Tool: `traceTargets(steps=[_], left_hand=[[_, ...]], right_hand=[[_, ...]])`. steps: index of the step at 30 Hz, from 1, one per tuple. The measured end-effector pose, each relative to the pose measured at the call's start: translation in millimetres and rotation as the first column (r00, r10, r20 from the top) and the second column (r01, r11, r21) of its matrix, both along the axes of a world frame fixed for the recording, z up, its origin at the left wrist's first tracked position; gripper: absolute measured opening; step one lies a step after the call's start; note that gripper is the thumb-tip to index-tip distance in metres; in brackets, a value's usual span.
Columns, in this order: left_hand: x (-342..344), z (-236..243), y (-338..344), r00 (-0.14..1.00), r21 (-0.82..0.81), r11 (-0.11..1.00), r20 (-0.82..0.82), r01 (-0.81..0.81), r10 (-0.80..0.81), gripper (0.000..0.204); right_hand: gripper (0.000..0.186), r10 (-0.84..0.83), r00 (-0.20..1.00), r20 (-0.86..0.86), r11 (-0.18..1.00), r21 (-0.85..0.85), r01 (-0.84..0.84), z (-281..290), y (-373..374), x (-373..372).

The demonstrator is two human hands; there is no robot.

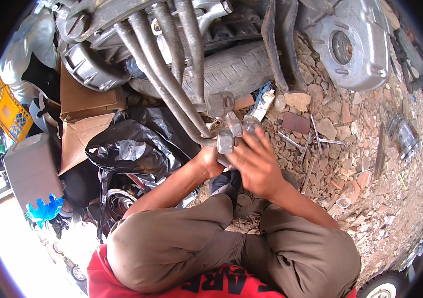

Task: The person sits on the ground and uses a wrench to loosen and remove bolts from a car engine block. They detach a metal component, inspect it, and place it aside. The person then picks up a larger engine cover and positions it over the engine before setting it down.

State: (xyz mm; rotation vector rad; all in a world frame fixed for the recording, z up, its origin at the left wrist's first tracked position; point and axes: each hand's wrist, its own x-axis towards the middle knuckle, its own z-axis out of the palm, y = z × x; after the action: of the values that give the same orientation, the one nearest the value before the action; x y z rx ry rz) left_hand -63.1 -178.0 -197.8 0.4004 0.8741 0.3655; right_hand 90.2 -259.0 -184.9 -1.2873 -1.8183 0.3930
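A metal exhaust manifold with several long bent pipes (159, 64) reaches down from the upper left and ends in blocky metal flange pieces (225, 142) before me. My left hand (212, 160) is beneath these ends, its fingers mostly hidden behind the metal and curled around something I cannot make out. Against the right side of the flange pieces is my right hand (260, 171), its fingers pointing up toward them. Motion smears that hand, so its grip is unclear. A tyre (234, 72) lies beyond the pipe ends.
Several wrenches (317, 138) lie on rubble to the right, below a cast metal housing (363, 54). A clear plastic container (404, 136) is farther right. At left are a black plastic bag (122, 144), cardboard box (90, 102), grey box (33, 166), blue glove (45, 211) and yellow crate (8, 104).
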Motion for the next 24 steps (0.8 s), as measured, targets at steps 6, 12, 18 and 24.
traceTargets(steps=[6,12,18,24], left_hand=[[-0.9,15.4,3.2,0.985,0.035,0.998,-0.167,0.050,-0.044,0.048],[-24.5,-29.9,5.7,0.989,-0.004,0.991,0.049,0.136,-0.136,0.047],[-13.5,-23.8,11.1,0.990,-0.027,0.991,-0.052,0.133,-0.134,0.043],[-7.1,-7.1,12.7,0.996,-0.181,0.984,-0.088,0.008,-0.025,0.046]], right_hand=[[0.042,0.009,0.996,0.084,1.000,-0.015,-0.008,-0.3,3.3,7.1],[0.038,-0.119,0.986,0.116,0.992,-0.035,0.124,-8.2,7.8,11.9],[0.040,-0.107,0.991,0.078,0.981,-0.154,0.118,-4.7,7.4,17.4],[0.042,-0.348,0.846,-0.404,0.922,-0.312,0.230,-28.0,15.3,60.1]])
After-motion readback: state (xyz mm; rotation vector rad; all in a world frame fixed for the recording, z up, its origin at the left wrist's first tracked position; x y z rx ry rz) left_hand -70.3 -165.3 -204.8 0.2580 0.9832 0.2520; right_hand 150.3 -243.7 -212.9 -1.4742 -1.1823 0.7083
